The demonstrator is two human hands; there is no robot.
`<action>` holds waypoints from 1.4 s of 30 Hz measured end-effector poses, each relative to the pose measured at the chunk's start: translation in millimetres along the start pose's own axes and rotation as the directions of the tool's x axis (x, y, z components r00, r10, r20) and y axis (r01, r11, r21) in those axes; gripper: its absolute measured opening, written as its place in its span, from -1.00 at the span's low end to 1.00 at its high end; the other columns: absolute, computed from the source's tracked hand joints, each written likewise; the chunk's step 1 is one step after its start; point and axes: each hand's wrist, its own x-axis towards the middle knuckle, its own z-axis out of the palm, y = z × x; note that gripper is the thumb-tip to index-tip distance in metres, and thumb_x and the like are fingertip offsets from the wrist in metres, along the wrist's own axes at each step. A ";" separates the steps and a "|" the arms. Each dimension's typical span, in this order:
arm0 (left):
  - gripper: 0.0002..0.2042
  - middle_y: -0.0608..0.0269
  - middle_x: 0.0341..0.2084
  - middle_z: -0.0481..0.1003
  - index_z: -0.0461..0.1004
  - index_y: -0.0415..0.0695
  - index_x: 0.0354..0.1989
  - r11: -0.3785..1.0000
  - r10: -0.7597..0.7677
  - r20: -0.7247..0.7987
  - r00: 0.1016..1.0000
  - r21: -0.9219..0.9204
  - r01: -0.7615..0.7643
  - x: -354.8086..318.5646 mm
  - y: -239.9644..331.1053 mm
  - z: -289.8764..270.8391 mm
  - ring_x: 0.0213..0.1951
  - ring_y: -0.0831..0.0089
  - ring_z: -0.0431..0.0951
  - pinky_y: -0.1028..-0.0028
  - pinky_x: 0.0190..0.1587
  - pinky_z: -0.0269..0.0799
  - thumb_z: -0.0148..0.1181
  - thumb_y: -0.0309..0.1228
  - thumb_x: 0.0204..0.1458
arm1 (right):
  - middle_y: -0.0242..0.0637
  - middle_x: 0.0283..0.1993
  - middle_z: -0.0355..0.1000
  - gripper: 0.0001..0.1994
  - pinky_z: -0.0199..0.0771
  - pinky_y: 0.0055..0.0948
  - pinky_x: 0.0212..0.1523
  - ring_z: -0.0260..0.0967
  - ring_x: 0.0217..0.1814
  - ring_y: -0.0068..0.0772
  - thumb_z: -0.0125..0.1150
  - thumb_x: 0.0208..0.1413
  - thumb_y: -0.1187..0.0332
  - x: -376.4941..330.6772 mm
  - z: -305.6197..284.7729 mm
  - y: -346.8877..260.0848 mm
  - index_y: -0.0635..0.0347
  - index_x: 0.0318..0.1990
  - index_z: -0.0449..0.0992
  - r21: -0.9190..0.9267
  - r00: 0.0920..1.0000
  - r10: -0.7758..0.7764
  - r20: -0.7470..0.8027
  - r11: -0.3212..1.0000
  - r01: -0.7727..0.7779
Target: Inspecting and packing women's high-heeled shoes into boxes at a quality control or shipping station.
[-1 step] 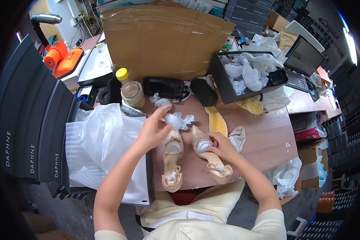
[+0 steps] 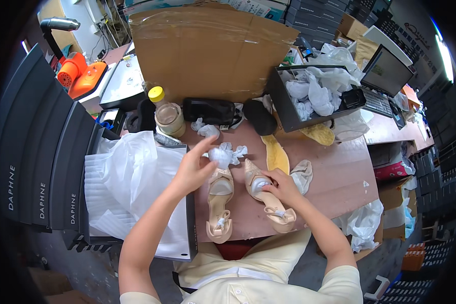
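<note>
1. At the far left, dark flat boxes [image 2: 40,167] stand on edge in a row beside the bench [image 2: 339,177].
2. Behind them, at upper left, lies an orange tool [image 2: 81,76].
3. An open shoebox [image 2: 187,238] lined with white tissue [image 2: 126,187] sits at the left edge of the bench.
4. A bottle [image 2: 167,114] with a yellow cap stands upright behind the shoebox, with a black pouch [image 2: 210,110] just to its right.
5. The left hand [image 2: 192,169] pinches a crumpled paper wad [image 2: 223,153] between fingers and thumb, holding it just above the toe end of the left shoe [image 2: 220,205].
6. The left shoe, a beige slingback, lies flat on the bench with its toe pointing away from the person.
7. The right shoe [image 2: 268,200] lies just beside it, toe angled away and leftward, with white paper stuffing showing in its toe.
8. The right hand [image 2: 283,186] grips the right shoe at its middle, fingers curled over the stuffed toe opening.
9. A yellow insole [image 2: 276,152] lies on the bench just beyond the right hand.
10. A large cardboard sheet [image 2: 207,50] stands across the back of the bench.
11. At upper right, a dark tray [image 2: 283,109] holds more crumpled white paper.
12. Further right are a monitor [image 2: 387,71] and a keyboard [image 2: 377,104].
</note>
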 end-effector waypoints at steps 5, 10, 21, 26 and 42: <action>-0.67 0.15 -0.28 0.43 0.30 -0.34 -0.11 0.913 -0.255 -0.007 0.967 -0.332 0.238 -23.1 -5.0 -4.2 -0.28 0.52 0.54 0.57 -0.27 0.47 0.20 -0.64 -0.09 | -0.17 -0.24 0.39 -0.47 0.36 -0.48 -0.32 0.34 -0.39 -0.31 0.34 -0.16 0.28 4.2 -14.1 -19.5 0.23 0.01 0.36 -0.386 0.981 -0.195 -0.005 0.905 0.178; -0.70 0.18 -0.32 0.38 0.26 -0.26 -0.33 0.991 -0.121 -0.220 0.968 0.020 0.129 -38.3 8.6 22.5 -0.35 0.48 0.54 0.53 -0.33 0.51 0.30 -0.60 -0.17 | -0.23 -0.37 0.42 -0.55 0.46 -0.47 -0.39 0.46 -0.35 -0.44 0.25 -0.01 0.11 34.4 -34.1 -129.4 0.30 -0.12 0.36 0.500 0.912 0.201 0.356 0.784 -0.368; -0.54 0.14 -0.08 0.30 0.29 -0.27 0.04 0.996 -0.002 0.114 0.993 0.085 -0.007 -97.9 13.7 -3.2 0.01 0.36 0.37 0.43 0.10 0.30 0.23 -0.50 -0.09 | -0.31 -0.45 0.39 -0.62 0.40 -0.55 -0.54 0.40 -0.52 -0.53 0.35 -0.08 0.27 64.1 44.0 -97.9 0.19 -0.19 0.29 0.570 0.845 0.051 0.532 0.717 -0.402; -0.44 -0.05 -0.13 0.35 0.28 -0.25 0.02 0.911 0.074 0.248 0.966 0.377 -0.166 -131.1 60.4 12.3 -0.07 0.07 0.40 0.34 -0.07 0.35 0.31 -0.30 -0.16 | -0.19 -0.50 0.40 -0.73 0.39 -0.33 -0.48 0.42 -0.52 -0.20 0.21 -0.04 0.31 45.6 48.4 -96.8 0.21 -0.25 0.32 -0.104 0.851 -0.320 0.417 0.913 0.394; -0.61 -0.03 -0.25 0.37 0.29 -0.26 -0.15 0.807 0.141 0.108 0.984 0.564 -0.178 -147.9 31.4 47.6 -0.04 0.04 0.40 0.33 -0.17 0.45 0.24 -0.37 -0.14 | -0.25 -0.38 0.35 -0.67 0.36 -0.35 -0.57 0.42 -0.51 -0.28 0.23 -0.14 0.24 62.5 74.8 -87.2 0.16 -0.24 0.31 -0.502 0.769 -0.481 0.421 0.583 0.639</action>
